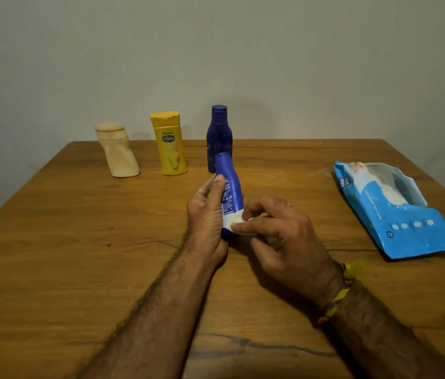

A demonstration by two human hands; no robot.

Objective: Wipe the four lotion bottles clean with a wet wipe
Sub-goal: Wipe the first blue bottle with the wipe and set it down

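My left hand (207,214) grips a blue lotion bottle (229,184), tilted away from me above the table's middle. My right hand (278,231) pinches a white wet wipe (236,221) against the bottle's lower end. Standing upright in a row at the back are a dark blue bottle (218,132), a yellow bottle (169,143) and a cream bottle (117,150). The held bottle partly hides the base of the dark blue one.
A light blue pack of wet wipes (396,212) lies flat at the right, its flap open. The wooden table (79,242) ends at a plain wall just behind the bottles. A yellow thread band circles my right wrist.
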